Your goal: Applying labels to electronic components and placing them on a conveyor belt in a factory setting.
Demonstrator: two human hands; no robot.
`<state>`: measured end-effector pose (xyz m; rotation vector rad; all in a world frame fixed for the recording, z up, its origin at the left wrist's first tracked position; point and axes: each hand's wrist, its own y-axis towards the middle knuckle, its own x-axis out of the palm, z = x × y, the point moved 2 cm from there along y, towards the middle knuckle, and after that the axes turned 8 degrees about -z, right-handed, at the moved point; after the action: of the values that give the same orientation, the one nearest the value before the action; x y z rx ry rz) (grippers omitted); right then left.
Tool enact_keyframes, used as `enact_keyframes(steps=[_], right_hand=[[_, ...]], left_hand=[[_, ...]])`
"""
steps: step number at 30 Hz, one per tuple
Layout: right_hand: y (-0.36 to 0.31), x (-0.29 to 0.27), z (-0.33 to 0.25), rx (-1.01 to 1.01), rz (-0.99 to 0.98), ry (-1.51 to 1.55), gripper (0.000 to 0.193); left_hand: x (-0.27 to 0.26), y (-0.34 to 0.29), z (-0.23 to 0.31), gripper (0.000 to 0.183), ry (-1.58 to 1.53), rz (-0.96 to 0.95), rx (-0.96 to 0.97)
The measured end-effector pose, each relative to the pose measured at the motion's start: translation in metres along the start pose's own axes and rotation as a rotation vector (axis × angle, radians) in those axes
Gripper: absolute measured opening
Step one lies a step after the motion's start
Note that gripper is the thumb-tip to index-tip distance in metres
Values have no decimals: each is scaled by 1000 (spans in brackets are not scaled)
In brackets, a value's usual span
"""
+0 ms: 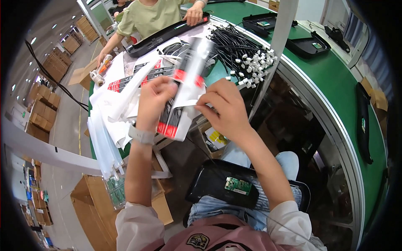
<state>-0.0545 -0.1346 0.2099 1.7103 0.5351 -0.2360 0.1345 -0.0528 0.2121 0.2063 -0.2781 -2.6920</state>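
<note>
My left hand [154, 102] is closed on a sheet of labels [171, 122] printed in black, red and white, its upper end smeared by motion. Between the thumb and fingers of my right hand [226, 109] is the edge of a white paper strip [186, 103], which stands away from the sheet. Across my lap lies a black plastic housing [209, 180] with a green circuit board [238, 185] in it. Below my hands, the worktable carries more label sheets [157, 74] and loose white paper [106, 100].
A bundle of black cables [234, 46] with white connectors [256, 67] lies at the far right of the table. Opposite, a co-worker's hand [194, 15] rests on a long black housing [167, 35]. A green conveyor [335, 77] curves along the right. Cardboard boxes [90, 209] stand lower left.
</note>
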Motion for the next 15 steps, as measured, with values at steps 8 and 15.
enact_keyframes(steps=[8,15], right_hand=[[-148,-98,-19,835,-272,232,47],[-301,-122,-47,1077,-714,-330,97]], left_hand=[[-61,34,-3,53,1618,632,261],[87,-64,-7,36,848,-485,499]])
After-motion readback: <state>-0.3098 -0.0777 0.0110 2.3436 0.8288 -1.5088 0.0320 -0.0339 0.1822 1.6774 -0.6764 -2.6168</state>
